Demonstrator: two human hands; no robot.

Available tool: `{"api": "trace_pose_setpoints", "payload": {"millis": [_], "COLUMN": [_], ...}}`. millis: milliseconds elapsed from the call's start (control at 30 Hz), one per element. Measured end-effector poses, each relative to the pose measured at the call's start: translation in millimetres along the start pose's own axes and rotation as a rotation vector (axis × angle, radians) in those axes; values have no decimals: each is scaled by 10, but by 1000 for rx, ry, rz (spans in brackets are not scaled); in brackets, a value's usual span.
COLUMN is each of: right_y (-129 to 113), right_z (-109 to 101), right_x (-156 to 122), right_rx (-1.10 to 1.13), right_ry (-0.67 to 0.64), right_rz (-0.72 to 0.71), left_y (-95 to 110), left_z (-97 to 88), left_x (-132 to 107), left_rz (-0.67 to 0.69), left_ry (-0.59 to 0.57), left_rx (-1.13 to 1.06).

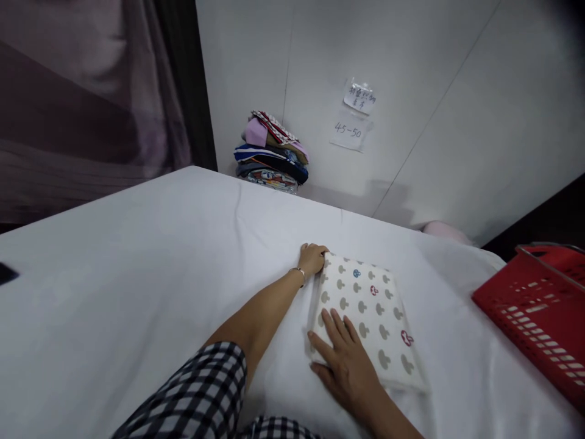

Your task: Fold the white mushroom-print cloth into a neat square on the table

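White mushroom-print cloth (372, 317): smoothing, seemingly
Right hand (346, 363) spread flat; left hand (313, 259) at corner, grip unclear; next probably needs even pressure.

We're peering into what's looking like a room for sorting textiles; home or shop, I'm struggling to tell. A folded mushroom-print cloth (372, 299) is lying on a broad white-covered table (137, 256), and a stack of folded fabrics (272, 155) is rising at the far edge. Handwritten paper labels (350, 137), one reading 45-50, are hanging on the plain panelled wall (402, 67) behind, and a red plastic basket (507, 283) is standing by the far right corner.
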State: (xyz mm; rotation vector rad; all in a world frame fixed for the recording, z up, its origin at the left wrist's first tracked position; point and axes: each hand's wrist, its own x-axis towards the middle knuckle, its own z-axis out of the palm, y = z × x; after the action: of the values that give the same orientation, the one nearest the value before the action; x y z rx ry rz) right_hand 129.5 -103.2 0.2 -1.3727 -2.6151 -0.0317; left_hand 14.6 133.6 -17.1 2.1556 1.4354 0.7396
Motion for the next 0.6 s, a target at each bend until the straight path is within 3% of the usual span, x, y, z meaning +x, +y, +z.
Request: {"api": "trace_pose_setpoints", "payload": {"millis": [200,400,600], "right_y": [-13,-8,-23], "right_z": [23,35,-2], "right_x": [-9,4,16], "right_rx": [17,72,105], "right_ry": [8,-19,-72], "right_rz": [-4,25,42], "left_y": [-5,-54,60], "left_z": [-92,-103,-295], "left_x": [-29,3,24], "left_rz": [68,-26,-53], "left_ry": [59,-12,-89], "left_rx": [-31,-20,-29]}}
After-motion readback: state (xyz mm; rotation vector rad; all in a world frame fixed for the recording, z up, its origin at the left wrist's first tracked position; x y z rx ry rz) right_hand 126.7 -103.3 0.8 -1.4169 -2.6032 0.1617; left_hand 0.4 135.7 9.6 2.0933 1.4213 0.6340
